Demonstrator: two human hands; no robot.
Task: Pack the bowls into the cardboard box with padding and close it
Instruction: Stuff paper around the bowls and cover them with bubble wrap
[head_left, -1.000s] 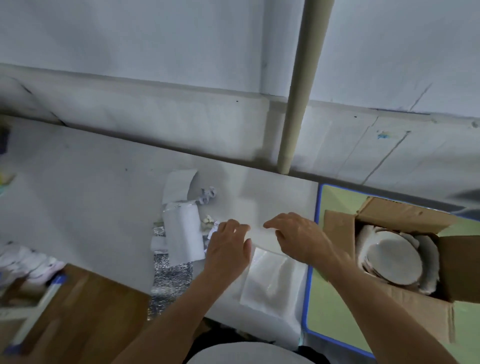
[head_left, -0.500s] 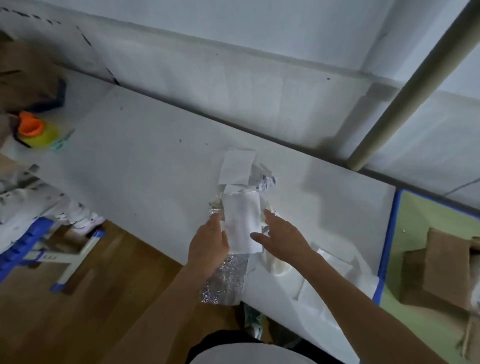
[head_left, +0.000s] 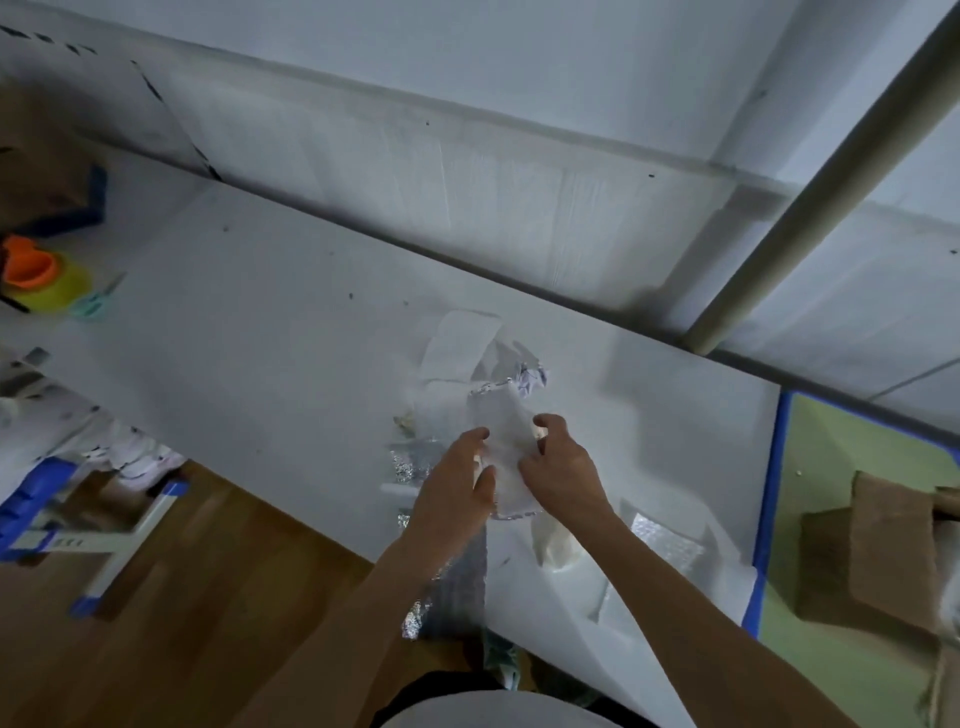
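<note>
I read scene as dim, cool, even; bluish-grey cast over bench (head_left: 249, 291) and wall (head_left: 519, 67). Light source: I cannot place it. Soft dark shadow at pole (head_left: 831, 171) foot, on its left. Floor (head_left: 182, 623) darker than bench. Small glints on foil (head_left: 408, 467); no wider glare. Detail soft, smeared throughout; edges of left hand (head_left: 452, 493) and right hand (head_left: 561, 478) slightly blurred. Padding sheet (head_left: 506, 431) between them washed out, white on white. Straight lines bow toward frame borders: wide-angle distortion. Stool (head_left: 104, 540) at left edge smeared.

White wall (head_left: 519, 62), wooden floor (head_left: 208, 597)
</note>
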